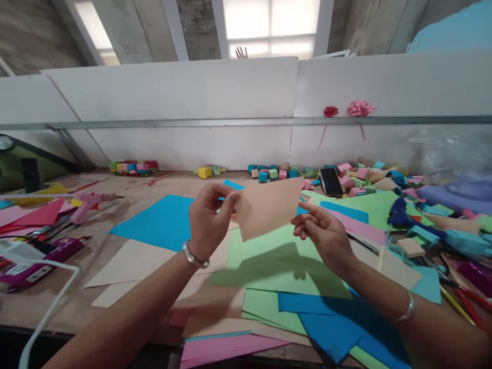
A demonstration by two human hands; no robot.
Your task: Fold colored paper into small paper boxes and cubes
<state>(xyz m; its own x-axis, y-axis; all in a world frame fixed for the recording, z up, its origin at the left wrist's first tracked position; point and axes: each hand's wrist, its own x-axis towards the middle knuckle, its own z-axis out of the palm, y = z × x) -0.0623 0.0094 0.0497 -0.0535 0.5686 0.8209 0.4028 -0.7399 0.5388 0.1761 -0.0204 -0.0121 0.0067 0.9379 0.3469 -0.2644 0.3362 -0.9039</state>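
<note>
A small sheet of peach-coloured paper (271,205) is raised above the table, tilted a little. My left hand (211,220) pinches its left edge between thumb and fingers. At the paper's right edge is my right hand (321,233), its index finger stretched out and the other fingers loosely bent; whether it touches the edge I cannot tell. Below the hands lies a light green sheet (265,264), with shadows falling over it. A blue sheet (157,223) is on the table to the left of my left hand.
Several coloured sheets, including pink paper (226,348), overlap along the near edge. A phone (331,182), small paper cubes (361,172) and scissors (457,282) lie at right. At left are a pink glue gun (87,202) and a white cable (57,302). A white partition (192,92) stands behind.
</note>
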